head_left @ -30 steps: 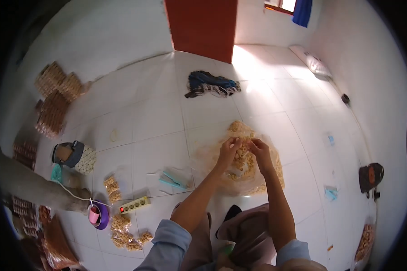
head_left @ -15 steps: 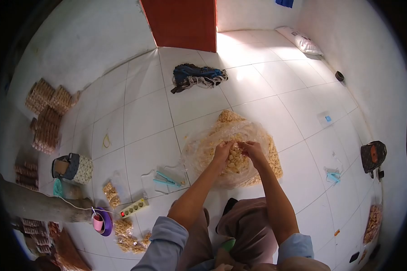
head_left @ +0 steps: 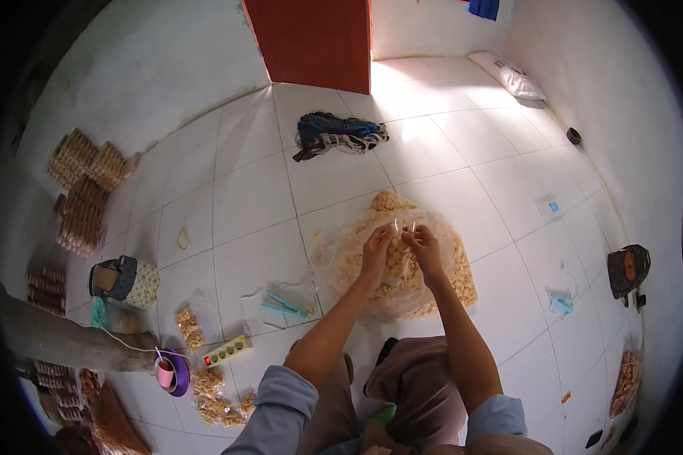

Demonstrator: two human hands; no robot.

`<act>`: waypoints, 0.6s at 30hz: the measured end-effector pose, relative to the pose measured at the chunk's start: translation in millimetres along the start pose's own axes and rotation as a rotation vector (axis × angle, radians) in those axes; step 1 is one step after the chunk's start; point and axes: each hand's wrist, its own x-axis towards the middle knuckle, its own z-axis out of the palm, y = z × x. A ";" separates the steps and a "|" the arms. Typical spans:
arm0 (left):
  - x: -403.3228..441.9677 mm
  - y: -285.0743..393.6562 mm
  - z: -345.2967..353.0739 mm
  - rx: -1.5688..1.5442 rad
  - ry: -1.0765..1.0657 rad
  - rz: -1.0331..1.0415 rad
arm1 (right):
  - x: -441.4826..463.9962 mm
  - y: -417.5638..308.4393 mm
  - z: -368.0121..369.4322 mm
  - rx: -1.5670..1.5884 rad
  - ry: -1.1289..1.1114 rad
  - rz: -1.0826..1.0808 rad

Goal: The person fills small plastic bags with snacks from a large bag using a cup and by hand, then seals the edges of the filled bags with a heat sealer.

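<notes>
Small clear packet (head_left: 400,262), snack pieces showing through: between the hands, above the large plastic bag (head_left: 330,265); its film is hard to make out. Left hand (head_left: 376,249) and right hand (head_left: 424,247): fingertips pinched, apparently on the packet's upper edge. Large plastic bag: spread on tiled floor (head_left: 501,288). Leftward: turquoise tool (head_left: 283,305), power strip (head_left: 228,351). Farther forward: dark cloth bundle (head_left: 338,135).

My light-blue sleeves (head_left: 287,398) and dusty-mauve trousers (head_left: 421,379) appear with golden-tan snacks (head_left: 464,282), dark-lined white tiles (head_left: 255,195), a rust-red door (head_left: 311,42), turquoise tool (head_left: 282,305), pink cup (head_left: 165,374), purple dish (head_left: 181,379), pale-yellow power strip (head_left: 229,351) with red switch (head_left: 208,362), and slate-and-cream bag (head_left: 140,284) latticed in dark lines.
</notes>
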 end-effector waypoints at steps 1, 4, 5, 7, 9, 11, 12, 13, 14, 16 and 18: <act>-2.0 3.9 1.5 -0.001 0.002 0.001 | 1.4 0.6 1.1 0.023 0.000 -0.070; -2.8 8.0 3.2 -0.004 0.022 0.061 | 2.6 -2.0 4.2 -0.055 0.031 -0.174; -1.9 8.4 3.1 -0.040 0.018 0.085 | 2.1 -3.5 5.1 -0.055 0.030 -0.174; -4.6 15.8 5.1 -0.078 0.014 0.109 | -2.1 -12.5 8.1 -0.051 0.055 -0.224; -8.5 21.5 5.9 -0.116 -0.023 0.165 | -5.1 -19.6 10.5 0.009 0.057 -0.248; -6.3 19.6 5.8 -0.104 -0.024 0.197 | -6.9 -25.7 12.5 0.071 0.058 -0.273; -6.6 21.4 7.1 -0.090 -0.024 0.229 | -7.3 -28.9 13.6 0.089 0.090 -0.308; -7.6 22.6 8.4 -0.090 -0.025 0.231 | -8.2 -31.8 14.5 0.107 0.122 -0.342; -9.2 23.4 9.8 -0.091 -0.034 0.225 | -9.7 -34.6 14.9 0.108 0.121 -0.344; -9.0 22.1 11.9 -0.093 -0.042 0.223 | -12.1 -40.4 16.2 0.166 0.153 -0.346; -7.8 20.7 14.4 -0.108 -0.084 0.259 | -12.3 -41.1 16.3 0.161 0.146 -0.348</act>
